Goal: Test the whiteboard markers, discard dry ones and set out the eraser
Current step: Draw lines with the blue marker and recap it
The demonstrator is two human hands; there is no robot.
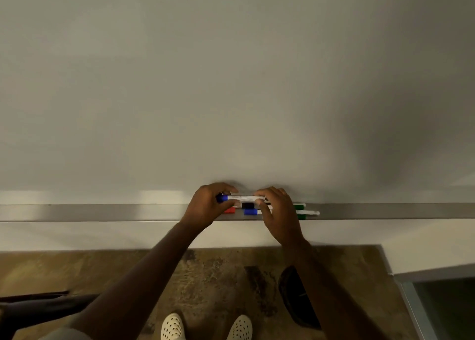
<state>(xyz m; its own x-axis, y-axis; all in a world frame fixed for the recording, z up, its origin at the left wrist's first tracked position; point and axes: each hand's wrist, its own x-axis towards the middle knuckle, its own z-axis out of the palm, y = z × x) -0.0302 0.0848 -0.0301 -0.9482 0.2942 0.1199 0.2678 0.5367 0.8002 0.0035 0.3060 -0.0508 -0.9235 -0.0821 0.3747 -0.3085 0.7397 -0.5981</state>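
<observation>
A blank whiteboard (231, 82) fills the upper view, with a grey metal tray (102, 212) along its bottom edge. Both my hands hold one blue-capped marker (241, 198) level, just above the tray. My left hand (208, 206) grips its blue cap end; my right hand (280, 211) grips the other end of the white barrel. On the tray under my hands lie several markers: a red cap (229, 210), a black cap (247, 205), a blue cap (250, 212) and two green ends (299, 207). No eraser is visible.
Below the tray runs a white wall strip, then a mottled brown floor (218, 275) with my two white shoes (172, 327). A dark flat object (295, 296) lies on the floor beside my right arm. A metal-framed opening (437, 301) is at the lower right.
</observation>
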